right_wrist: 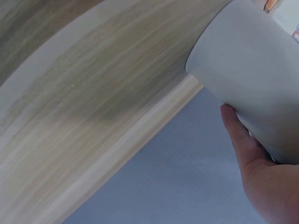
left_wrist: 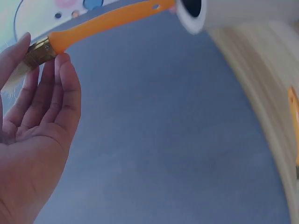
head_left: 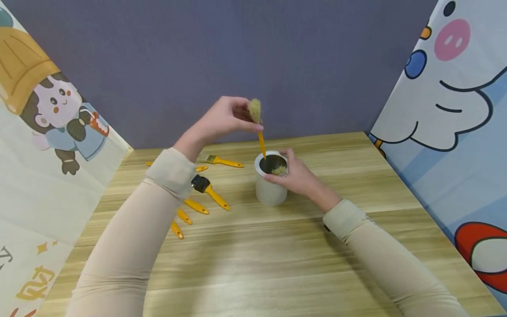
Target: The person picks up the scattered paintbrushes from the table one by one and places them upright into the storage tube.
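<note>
My left hand (head_left: 227, 116) pinches a paintbrush (head_left: 261, 143) by its metal ferrule, pale bristles up. The orange handle points down, its tip at the mouth of a white cylindrical container (head_left: 270, 193). In the left wrist view, thumb and fingertips grip the brass-coloured ferrule, and the handle (left_wrist: 112, 21) slants toward the container's rim. My right hand (head_left: 299, 176) holds the container near its top from the right side. Pale bristles (head_left: 279, 170) of another brush show inside it. In the right wrist view, fingers lie against the container's smooth wall (right_wrist: 252, 60).
Several orange-handled paintbrushes lie left of the container, one with dark bristles (head_left: 201, 183) and another with pale bristles (head_left: 211, 159). My left sleeve (head_left: 130, 237) hides part of them. Behind the wooden table (head_left: 253, 264) stands a grey-blue panel (head_left: 253, 66); cartoon-printed sheets flank both sides.
</note>
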`<move>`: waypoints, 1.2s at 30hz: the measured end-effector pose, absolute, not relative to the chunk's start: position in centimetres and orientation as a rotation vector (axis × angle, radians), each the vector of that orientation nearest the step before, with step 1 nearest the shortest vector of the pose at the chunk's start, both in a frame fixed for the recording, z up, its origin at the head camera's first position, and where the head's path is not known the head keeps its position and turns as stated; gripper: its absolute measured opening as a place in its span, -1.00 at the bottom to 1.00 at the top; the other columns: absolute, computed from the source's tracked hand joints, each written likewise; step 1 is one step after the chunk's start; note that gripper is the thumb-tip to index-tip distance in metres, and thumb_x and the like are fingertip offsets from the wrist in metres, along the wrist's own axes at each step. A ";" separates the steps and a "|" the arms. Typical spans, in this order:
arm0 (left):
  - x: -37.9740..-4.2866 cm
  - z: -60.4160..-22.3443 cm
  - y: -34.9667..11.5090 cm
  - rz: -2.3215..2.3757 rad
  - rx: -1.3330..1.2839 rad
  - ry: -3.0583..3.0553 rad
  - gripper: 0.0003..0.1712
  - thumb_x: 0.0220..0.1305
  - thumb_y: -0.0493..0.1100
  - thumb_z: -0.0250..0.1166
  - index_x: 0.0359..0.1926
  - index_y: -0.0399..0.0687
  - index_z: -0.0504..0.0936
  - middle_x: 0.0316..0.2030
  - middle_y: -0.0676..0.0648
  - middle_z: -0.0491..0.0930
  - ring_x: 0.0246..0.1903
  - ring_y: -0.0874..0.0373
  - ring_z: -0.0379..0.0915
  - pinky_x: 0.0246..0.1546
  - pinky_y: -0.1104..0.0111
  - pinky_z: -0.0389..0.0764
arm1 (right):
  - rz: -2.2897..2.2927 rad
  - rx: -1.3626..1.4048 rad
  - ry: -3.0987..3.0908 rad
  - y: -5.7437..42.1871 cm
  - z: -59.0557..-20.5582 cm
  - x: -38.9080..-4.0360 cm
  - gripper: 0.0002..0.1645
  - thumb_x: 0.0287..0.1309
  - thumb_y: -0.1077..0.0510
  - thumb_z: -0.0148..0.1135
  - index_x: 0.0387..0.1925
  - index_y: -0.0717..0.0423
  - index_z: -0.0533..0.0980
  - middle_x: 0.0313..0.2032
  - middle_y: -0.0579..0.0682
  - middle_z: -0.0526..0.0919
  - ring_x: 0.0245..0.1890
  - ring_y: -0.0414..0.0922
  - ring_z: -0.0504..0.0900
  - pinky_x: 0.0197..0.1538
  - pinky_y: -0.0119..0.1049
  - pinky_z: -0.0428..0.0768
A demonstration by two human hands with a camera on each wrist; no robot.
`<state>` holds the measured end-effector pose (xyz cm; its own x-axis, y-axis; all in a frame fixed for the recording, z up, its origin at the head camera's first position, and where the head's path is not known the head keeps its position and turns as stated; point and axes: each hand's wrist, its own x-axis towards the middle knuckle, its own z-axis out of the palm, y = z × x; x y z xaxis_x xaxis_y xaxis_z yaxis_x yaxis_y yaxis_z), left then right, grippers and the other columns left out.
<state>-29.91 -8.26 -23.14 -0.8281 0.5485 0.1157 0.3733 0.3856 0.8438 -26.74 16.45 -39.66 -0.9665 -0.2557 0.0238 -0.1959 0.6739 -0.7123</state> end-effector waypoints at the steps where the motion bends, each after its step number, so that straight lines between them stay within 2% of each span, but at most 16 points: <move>1: -29.9 -23.5 -7.7 1.416 0.836 2.450 -0.70 0.25 -0.14 0.59 -0.05 -0.08 0.73 -0.08 -0.08 0.82 -0.03 0.10 0.76 0.15 0.20 0.71 | -1.178 -0.374 2.797 16.4 -39.6 -26.7 0.32 0.12 -0.46 0.47 0.60 0.08 0.02 0.35 0.39 0.51 0.36 0.29 0.56 0.37 0.27 0.55; 4: -29.9 -24.9 -6.5 1.365 0.853 2.439 -0.71 0.26 -0.15 0.58 -0.06 -0.08 0.71 -0.10 -0.10 0.80 -0.04 0.10 0.76 0.13 0.20 0.72 | -1.182 -0.368 2.779 16.3 -39.5 -26.8 0.34 0.13 -0.48 0.46 0.61 0.08 0.01 0.38 0.36 0.48 0.38 0.27 0.55 0.38 0.27 0.54; 10: -29.8 -27.7 -5.7 1.238 0.864 2.457 -0.60 0.28 -0.17 0.56 0.07 -0.08 0.65 -0.07 -0.11 0.76 -0.03 0.07 0.74 0.12 0.19 0.73 | -1.184 -0.377 2.768 16.1 -39.5 -26.9 0.35 0.12 -0.51 0.44 0.61 0.07 0.00 0.36 0.34 0.50 0.34 0.24 0.58 0.34 0.23 0.58; 13: -29.8 -28.9 -5.7 1.214 0.851 2.462 -0.59 0.27 -0.17 0.57 0.08 -0.10 0.65 -0.06 -0.12 0.76 -0.02 0.07 0.75 0.11 0.18 0.75 | -1.185 -0.369 2.770 16.2 -39.7 -26.9 0.35 0.12 -0.51 0.44 0.61 0.06 0.00 0.36 0.32 0.50 0.32 0.22 0.60 0.31 0.21 0.61; 21: -29.6 -31.1 -5.9 1.099 0.824 2.499 -0.47 0.29 -0.10 0.56 0.19 -0.10 0.56 -0.07 -0.10 0.79 0.00 0.06 0.75 0.08 0.17 0.74 | -1.206 -0.386 2.793 16.5 -40.0 -26.7 0.32 0.13 -0.48 0.46 0.60 0.09 0.03 0.30 0.32 0.55 0.28 0.23 0.64 0.25 0.19 0.65; 27: -29.4 -31.5 -5.9 1.071 0.889 2.522 -0.60 0.26 -0.13 0.57 0.03 -0.11 0.63 -0.09 -0.10 0.80 -0.05 0.06 0.78 0.03 0.22 0.76 | -1.214 -0.399 2.819 16.6 -40.0 -26.7 0.29 0.14 -0.45 0.47 0.58 0.08 0.05 0.26 0.35 0.57 0.23 0.24 0.66 0.20 0.17 0.67; 36: -29.0 -31.2 -6.8 1.060 0.887 2.545 -0.67 0.25 -0.12 0.58 -0.09 -0.06 0.63 -0.14 -0.07 0.77 -0.09 0.08 0.75 0.02 0.21 0.74 | -1.215 -0.397 2.811 16.4 -40.0 -26.8 0.31 0.14 -0.46 0.46 0.60 0.10 0.03 0.27 0.34 0.54 0.23 0.23 0.65 0.19 0.17 0.68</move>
<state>-29.02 -6.75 -31.22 -0.7853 0.6191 0.0076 0.4413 0.5511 0.7081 -26.79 16.40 -39.97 -0.9655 -0.2550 0.0520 -0.2126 0.6574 -0.7229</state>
